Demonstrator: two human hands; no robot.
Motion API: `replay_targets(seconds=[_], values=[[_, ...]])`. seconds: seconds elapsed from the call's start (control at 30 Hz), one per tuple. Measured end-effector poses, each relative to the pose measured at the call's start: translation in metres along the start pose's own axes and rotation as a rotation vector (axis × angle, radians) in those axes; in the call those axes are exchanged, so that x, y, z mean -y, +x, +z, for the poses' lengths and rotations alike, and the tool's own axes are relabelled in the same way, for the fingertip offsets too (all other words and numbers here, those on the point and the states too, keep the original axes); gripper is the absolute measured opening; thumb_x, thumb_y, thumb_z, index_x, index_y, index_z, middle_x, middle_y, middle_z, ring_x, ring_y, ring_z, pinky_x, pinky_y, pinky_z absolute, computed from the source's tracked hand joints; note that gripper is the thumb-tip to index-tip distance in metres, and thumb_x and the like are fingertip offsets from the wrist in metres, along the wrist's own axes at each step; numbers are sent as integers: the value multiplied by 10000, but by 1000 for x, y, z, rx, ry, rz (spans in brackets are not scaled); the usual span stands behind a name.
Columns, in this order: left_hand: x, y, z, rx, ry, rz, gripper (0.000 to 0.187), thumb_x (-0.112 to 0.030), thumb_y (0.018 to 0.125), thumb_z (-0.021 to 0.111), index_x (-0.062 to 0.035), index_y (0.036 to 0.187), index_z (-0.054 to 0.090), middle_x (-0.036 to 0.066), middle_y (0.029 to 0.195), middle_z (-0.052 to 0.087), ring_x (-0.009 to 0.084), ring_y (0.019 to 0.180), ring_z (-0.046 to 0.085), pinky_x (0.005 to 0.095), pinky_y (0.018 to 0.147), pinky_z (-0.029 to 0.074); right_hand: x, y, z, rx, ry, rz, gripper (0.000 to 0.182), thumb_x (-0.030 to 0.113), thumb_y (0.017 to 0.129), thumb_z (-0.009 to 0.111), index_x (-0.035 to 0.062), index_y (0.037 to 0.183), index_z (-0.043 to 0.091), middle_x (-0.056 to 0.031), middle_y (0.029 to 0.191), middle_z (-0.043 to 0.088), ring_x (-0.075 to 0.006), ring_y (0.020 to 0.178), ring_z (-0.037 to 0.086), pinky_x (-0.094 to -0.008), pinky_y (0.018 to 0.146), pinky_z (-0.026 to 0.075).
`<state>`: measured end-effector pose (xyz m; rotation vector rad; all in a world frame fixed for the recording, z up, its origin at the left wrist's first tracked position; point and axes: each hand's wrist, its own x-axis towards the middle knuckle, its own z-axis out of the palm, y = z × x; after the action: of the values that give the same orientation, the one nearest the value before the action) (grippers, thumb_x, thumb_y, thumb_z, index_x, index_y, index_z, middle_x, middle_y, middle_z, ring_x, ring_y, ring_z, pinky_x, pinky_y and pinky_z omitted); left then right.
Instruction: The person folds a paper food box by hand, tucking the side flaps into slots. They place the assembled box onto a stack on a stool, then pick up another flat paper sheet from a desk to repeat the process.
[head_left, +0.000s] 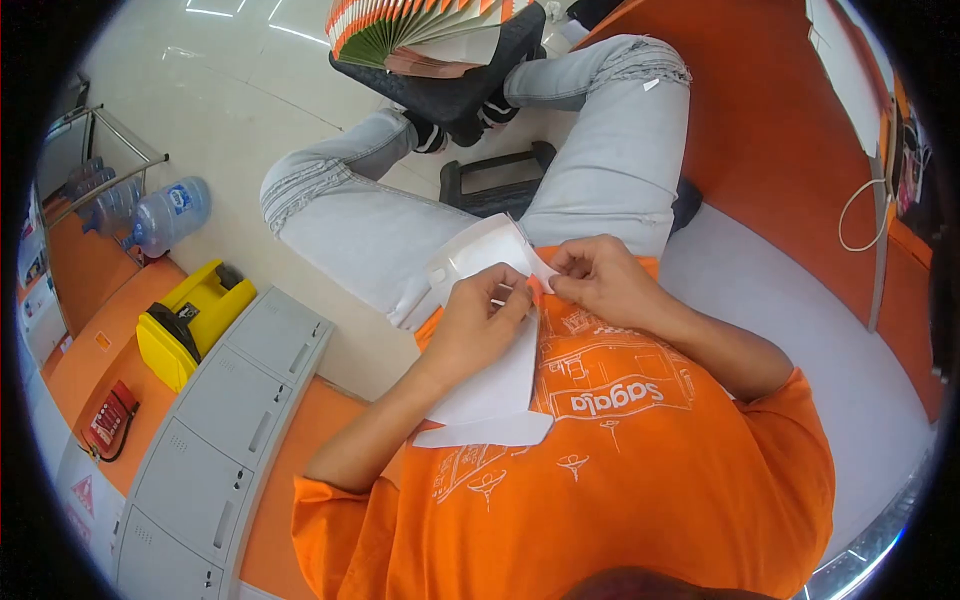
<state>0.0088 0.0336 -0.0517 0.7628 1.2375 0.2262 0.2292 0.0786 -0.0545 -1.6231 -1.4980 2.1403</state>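
Note:
A white folding carton (490, 385), partly unfolded with several flaps, lies across my lap and against my orange shirt. The fingers of my left hand (490, 315) are closed on its edge near the top, beside a small orange patch. Close by on the right, my right hand (605, 282) pinches a narrow white flap of the same carton between thumb and fingers. Beyond my hands, a raised white panel of the carton leans over my thigh. The lower flap spreads out below my left wrist.
Past my knees, a fanned stack of printed cardboard pieces (420, 38) rests on a black stool (450, 95). Grey lockers (215, 430), a yellow container (195, 320), a fire extinguisher (110, 420) and water jugs (170, 215) stand at left. An orange panel (750, 130) is at right.

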Motion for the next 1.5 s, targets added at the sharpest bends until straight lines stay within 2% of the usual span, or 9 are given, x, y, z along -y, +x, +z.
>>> replay_targets(seconds=[0.2, 0.3, 0.37, 0.5, 0.57, 0.83, 1.07, 1.4, 1.5], values=[[9, -7, 9, -92, -177, 61, 249, -191, 1043, 610, 49, 1057, 674, 98, 907, 717, 120, 788, 662, 272, 708, 524, -9, -5, 8, 15, 268, 135, 196, 135, 941, 704, -59, 958, 719, -69, 802, 695, -114, 717, 618, -286, 660, 508], [11, -9, 11, -83, -185, 11, 207, -148, 1041, 603, 41, 1085, 672, 85, 955, 709, 115, 867, 659, 274, 768, 529, -5, -6, 6, 37, 262, 149, 197, 135, 953, 701, -61, 966, 711, -62, 819, 695, -105, 731, 620, -279, 669, 512], [12, -5, 16, -75, -147, 150, 132, -109, 1056, 572, 9, 1041, 630, 33, 980, 664, 74, 923, 606, 228, 801, 494, -7, -7, 6, 40, 247, 167, 192, 130, 952, 706, -62, 965, 706, -64, 830, 697, -104, 740, 624, -277, 682, 519], [16, -3, 24, -82, -153, 187, 126, -112, 1044, 607, 13, 1059, 620, 39, 1019, 652, 93, 953, 611, 238, 836, 504, -25, -9, 17, 3, 359, 37, 132, 82, 957, 706, -47, 980, 697, -76, 901, 697, -105, 776, 636, -274, 737, 538], [7, -1, 30, -268, -259, 234, 171, -136, 1008, 655, 34, 1029, 642, 88, 957, 701, 149, 936, 673, 304, 823, 554, -26, -10, 22, -14, 444, 14, 113, 68, 962, 699, -42, 988, 693, -82, 943, 697, -108, 798, 642, -273, 755, 542], [-19, 2, 11, -156, -360, 206, 221, -146, 1074, 542, 49, 1089, 644, 92, 1008, 689, 138, 926, 674, 290, 824, 554, 0, 0, 24, -264, -47, -753, 211, -44, 781, 743, -25, 979, 673, -100, 998, 646, -275, 926, 610, -345, 738, 533], [-14, -6, 17, -201, -370, 317, 293, -207, 1111, 483, 28, 1201, 632, 66, 1110, 682, 123, 1014, 650, 325, 930, 546, 7, -1, 21, -355, -171, -868, 272, -36, 696, 785, -7, 935, 658, -96, 1000, 642, -291, 930, 596, -359, 780, 515], [-21, -10, 21, -209, -410, 356, 311, -234, 1113, 500, 12, 1257, 623, 31, 1120, 665, 67, 958, 595, 237, 829, 492, 13, -2, 14, -355, -258, -957, 270, -19, 691, 794, -18, 923, 656, -117, 1004, 632, -305, 972, 595, -367, 819, 525], [-24, -11, 21, -231, -424, 377, 227, -142, 1103, 502, 30, 1175, 631, 45, 1036, 674, 77, 930, 607, 249, 843, 503, 13, -2, 14, -357, -272, -1001, 274, -9, 696, 788, -41, 936, 661, -135, 1022, 635, -317, 982, 605, -376, 828, 535]])
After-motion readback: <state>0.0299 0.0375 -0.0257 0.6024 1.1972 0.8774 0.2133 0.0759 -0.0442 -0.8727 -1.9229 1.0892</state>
